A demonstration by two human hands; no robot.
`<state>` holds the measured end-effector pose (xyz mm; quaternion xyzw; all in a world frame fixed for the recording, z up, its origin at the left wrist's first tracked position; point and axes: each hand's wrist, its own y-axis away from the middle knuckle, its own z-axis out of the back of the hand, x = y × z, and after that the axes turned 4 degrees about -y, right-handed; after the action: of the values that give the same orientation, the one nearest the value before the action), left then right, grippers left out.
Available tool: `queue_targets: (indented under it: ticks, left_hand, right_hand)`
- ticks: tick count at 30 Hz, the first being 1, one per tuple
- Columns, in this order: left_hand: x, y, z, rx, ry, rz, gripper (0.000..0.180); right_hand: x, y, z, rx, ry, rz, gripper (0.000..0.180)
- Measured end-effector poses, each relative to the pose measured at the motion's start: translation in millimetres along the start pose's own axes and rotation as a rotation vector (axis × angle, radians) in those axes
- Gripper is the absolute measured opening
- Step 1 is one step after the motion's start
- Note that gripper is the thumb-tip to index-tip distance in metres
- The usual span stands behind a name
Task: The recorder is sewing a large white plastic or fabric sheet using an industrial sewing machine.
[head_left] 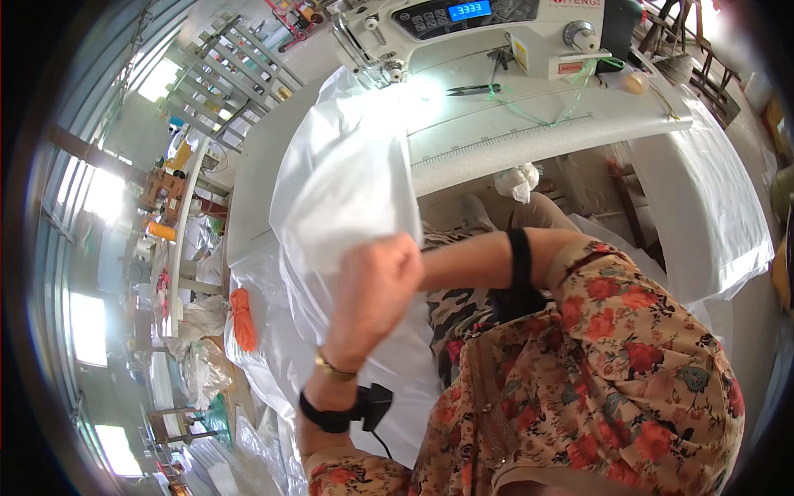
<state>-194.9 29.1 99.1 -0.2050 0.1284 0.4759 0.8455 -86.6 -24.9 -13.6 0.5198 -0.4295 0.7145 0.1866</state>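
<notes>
- left hand (376, 285): fisted on translucent white plastic sheet (347, 174), lifted off the table edge
- right hand: hidden behind left, grip can't tell (forearm crosses over)
- sheet runs up to sewing machine (463, 29) needle

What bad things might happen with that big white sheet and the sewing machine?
The white sheet hangs off the table edge, gripped only by the left hand; its weight might drag it crooked under the needle. The scissors lie close to the fabric and might snag or get swept off. The right hand cannot be seen.
</notes>
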Motion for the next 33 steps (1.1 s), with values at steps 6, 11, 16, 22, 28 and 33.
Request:
queue_targets:
  ticks: [6,11,16,22,28,33]
  left_hand:
    - [16.2,41.8,-69.8,-0.145,0.053,0.074,0.011]
    - [18.4,55.8,-81.7,-0.257,0.2,0.218,0.009]
    - [11.4,38.5,-74.6,-0.188,0.724,0.38,0.017]
    - [11.0,39.6,-92.0,-0.123,1.046,0.448,0.018]
    - [4.9,35.3,-96.3,-0.111,0.978,0.414,0.017]
    - [10.4,37.0,-109.5,-0.152,0.828,0.315,0.016]
  right_hand:
    - [-24.1,89.7,33.0,0.227,0.12,0.136,0.028]
    - [36.3,52.1,112.9,0.057,0.346,-0.553,0.033]
    - [8.7,-22.4,160.7,-0.12,0.936,-0.406,0.034]
    - [-2.3,-62.2,175.1,-0.061,1.022,-0.662,0.022]
    - [-21.1,-65.9,175.6,-0.279,1.269,-0.488,0.019]
    - [0.6,-53.0,143.7,-0.285,1.274,-0.581,0.017]
